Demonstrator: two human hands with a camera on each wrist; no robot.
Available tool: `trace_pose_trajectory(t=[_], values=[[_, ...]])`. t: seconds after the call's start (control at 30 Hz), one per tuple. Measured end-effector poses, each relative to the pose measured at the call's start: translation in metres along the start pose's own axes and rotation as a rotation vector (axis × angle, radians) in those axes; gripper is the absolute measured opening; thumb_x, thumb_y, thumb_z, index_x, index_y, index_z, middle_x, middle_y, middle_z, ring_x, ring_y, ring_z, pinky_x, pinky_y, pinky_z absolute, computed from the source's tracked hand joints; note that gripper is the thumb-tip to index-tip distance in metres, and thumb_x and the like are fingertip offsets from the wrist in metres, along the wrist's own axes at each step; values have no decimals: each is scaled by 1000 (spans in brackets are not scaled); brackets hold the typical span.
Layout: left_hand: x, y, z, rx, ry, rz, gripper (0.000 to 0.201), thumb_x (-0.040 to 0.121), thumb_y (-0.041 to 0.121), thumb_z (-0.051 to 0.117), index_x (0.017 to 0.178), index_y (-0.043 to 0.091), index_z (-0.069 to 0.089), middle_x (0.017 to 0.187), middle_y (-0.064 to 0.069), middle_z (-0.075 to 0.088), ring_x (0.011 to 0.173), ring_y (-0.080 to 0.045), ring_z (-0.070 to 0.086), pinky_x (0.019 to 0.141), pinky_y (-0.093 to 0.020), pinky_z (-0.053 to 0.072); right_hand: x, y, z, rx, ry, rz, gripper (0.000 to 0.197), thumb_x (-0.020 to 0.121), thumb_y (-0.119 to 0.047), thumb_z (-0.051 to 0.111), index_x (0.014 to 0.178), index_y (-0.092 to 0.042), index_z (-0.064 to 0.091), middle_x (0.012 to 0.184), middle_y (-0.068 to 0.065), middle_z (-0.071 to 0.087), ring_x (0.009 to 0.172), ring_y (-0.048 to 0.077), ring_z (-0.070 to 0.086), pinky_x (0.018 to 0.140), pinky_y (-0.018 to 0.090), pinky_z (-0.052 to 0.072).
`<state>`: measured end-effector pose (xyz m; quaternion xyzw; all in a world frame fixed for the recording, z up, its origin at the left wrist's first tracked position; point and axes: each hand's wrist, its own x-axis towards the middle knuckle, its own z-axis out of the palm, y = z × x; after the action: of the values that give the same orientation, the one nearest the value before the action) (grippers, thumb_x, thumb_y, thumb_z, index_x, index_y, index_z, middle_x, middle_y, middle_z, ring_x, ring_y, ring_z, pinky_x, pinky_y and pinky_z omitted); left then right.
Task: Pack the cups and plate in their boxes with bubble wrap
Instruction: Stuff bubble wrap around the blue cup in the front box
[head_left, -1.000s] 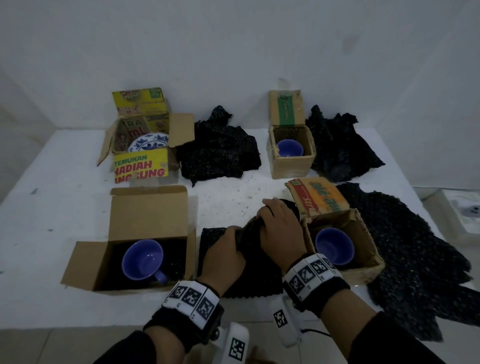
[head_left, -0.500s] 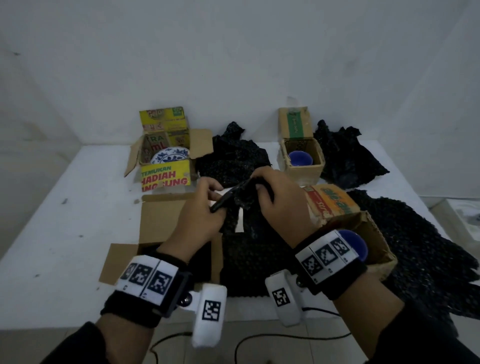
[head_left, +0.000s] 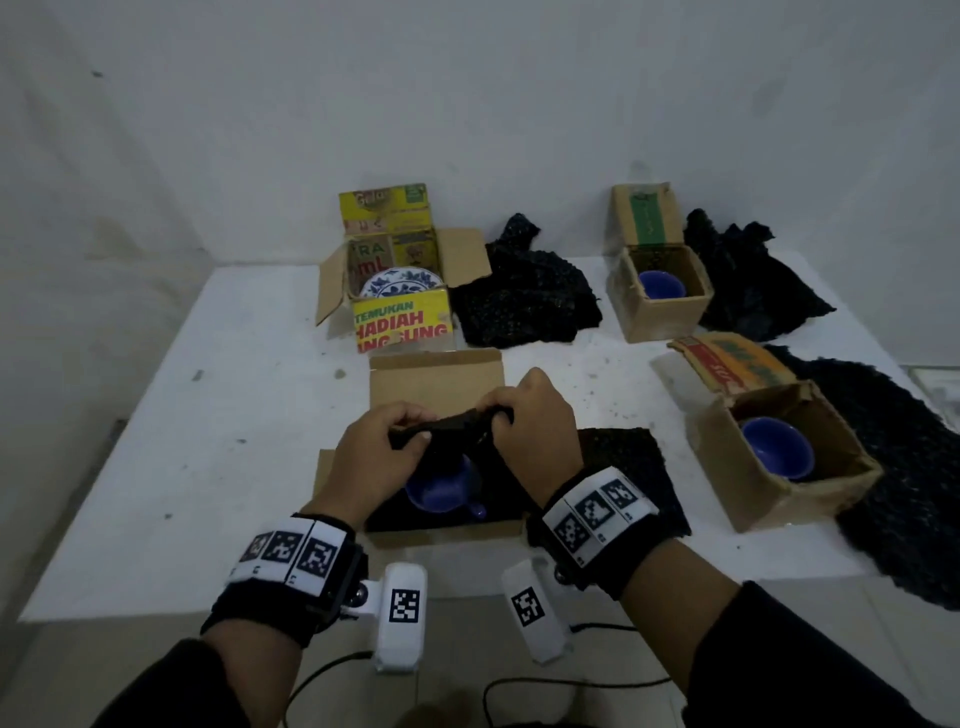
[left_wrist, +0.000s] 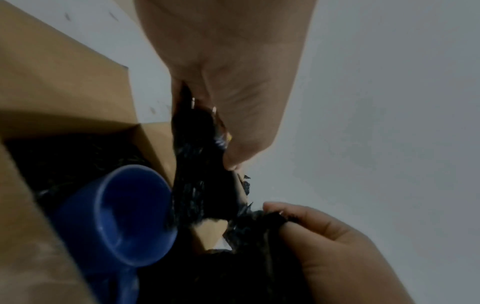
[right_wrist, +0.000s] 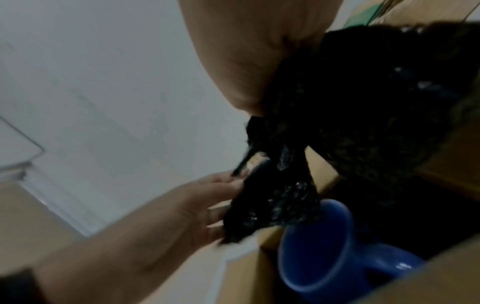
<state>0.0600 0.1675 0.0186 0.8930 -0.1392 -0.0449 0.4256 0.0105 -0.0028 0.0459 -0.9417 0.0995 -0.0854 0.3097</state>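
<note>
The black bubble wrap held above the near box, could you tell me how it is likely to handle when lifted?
The black bubble wrap probably handles floppy: it bunches and sags between the left hand and right hand. Likely light, since fingertip pinches carry it. Its glossy bubbles may be slightly slippery.

A white table (head_left: 171, 441) bears four open boxes (head_left: 660, 306) and black bubble wrap (head_left: 524, 306).

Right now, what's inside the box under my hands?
A blue cup on its side on black bubble wrap lining the box. The hands hide part of its inside.
</note>
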Motion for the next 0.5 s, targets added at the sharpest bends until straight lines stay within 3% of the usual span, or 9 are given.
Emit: trace_pose_trajectory(t=[0.07, 0.13, 0.2, 0.27, 0.3, 0.37, 0.43, 0.5], values=[[-4, -13, 0, -28, -28, 3, 18, 86, 12, 62, 97, 25, 67, 95, 15, 64, 82, 8, 56, 66, 5, 36, -3, 6, 13, -82, -48, 31, 27, 89, -8, 48, 99, -14, 72, 98, 12, 47, 72, 32, 54, 63, 33, 45], [-8, -26, 0, -1, -31, 41, 20, 87, 13, 61, 102, 23, 67, 99, 14, 63, 85, 10, 54, 69, 6, 35, -7, 15, 26, -165, -72, 45, 28, 91, -7, 47, 105, -12, 71, 102, 13, 48, 67, 30, 49, 59, 29, 38], [-11, -39, 0, 64, -17, 105, 22, 86, 11, 60, 105, 20, 67, 102, 8, 63, 91, 2, 52, 74, 2, 33, -10, 22, 35, -236, -106, 41, 29, 90, -6, 47, 109, -10, 69, 107, 16, 51, 75, 33, 53, 62, 29, 36], [-14, -50, -1, 114, 12, 158, 23, 85, 13, 58, 107, 16, 67, 107, 0, 62, 99, -7, 51, 84, -10, 35, -13, 25, 43, -338, -157, 8, 27, 88, -6, 49, 105, -9, 70, 106, 16, 56, 88, 37, 55, 72, 34, 40], [-15, -56, -2, 127, 25, 160, 27, 84, 16, 56, 109, 14, 66, 111, -4, 60, 105, -14, 52, 90, -18, 36, -15, 23, 45, -412, -193, -16, 21, 84, -7, 54, 95, -10, 72, 98, 13, 61, 85, 35, 57, 75, 35, 41], [-18, -67, -4, 154, 34, 129, 36, 82, 20, 53, 116, 13, 61, 126, -9, 53, 124, -25, 44, 101, -30, 34, -17, 20, 51, -551, -271, -14, 10, 63, -11, 71, 59, -16, 65, 59, 5, 59, 56, 26, 54, 69, 34, 41], [-22, -76, -4, 150, -5, 65, 40, 88, 15, 55, 127, 14, 53, 143, -10, 39, 140, -28, 23, 110, -37, 25, -15, 27, 61, -598, -306, -47, 32, 49, -12, 76, 39, -20, 47, 38, -1, 42, 41, 21, 44, 68, 34, 43], [-25, -82, -3, 128, -81, 13, 47, 92, 13, 51, 137, 15, 41, 153, -8, 23, 145, -24, 4, 115, -39, 13, -17, 23, 65, -638, -327, -65, 47, 47, -18, 79, 36, -22, 33, 36, -3, 40, 40, 19, 44, 66, 31, 42]])
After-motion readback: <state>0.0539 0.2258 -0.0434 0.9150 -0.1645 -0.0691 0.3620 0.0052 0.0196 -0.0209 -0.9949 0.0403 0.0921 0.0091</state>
